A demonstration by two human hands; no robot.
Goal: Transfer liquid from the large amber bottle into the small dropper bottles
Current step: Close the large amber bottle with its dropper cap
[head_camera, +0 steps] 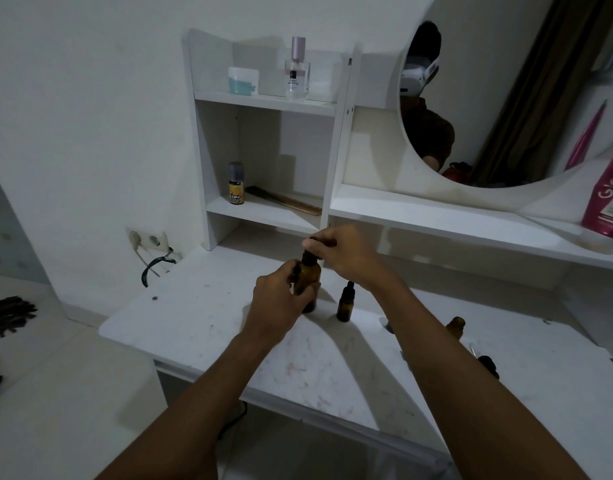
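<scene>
Left grip: the left grip (281,292) is clasping the body of the large amber bottle (308,276), coming in from the bottle's 8 o'clock side and clenched on the glass.
Right grip: the right grip (346,251) is sitting over the top, with fingertips pinching the black cap (310,257). So it is grasping the cap, not the glass.
Bottle: it is standing upright towards the back of the bench (229,334), and its base looks to be resting on the surface.
Long axis: it is running 6 to 12 o'clock, neck at 12, directly under the right grip.
Nearest target: a small dropper bottle (344,306), capped, is waiting just beside the big one at 3 o'clock, not touching it.
Second target: another small amber bottle (457,325) is sitting well apart at about 4 o'clock, apparently uncapped and partly behind the right forearm.
Nearer hand: the right grip is lying closer to both small bottles.
Step in hand: the cap is being worked, I judge. Whether it is loosening or tightening, I cannot tell.
</scene>
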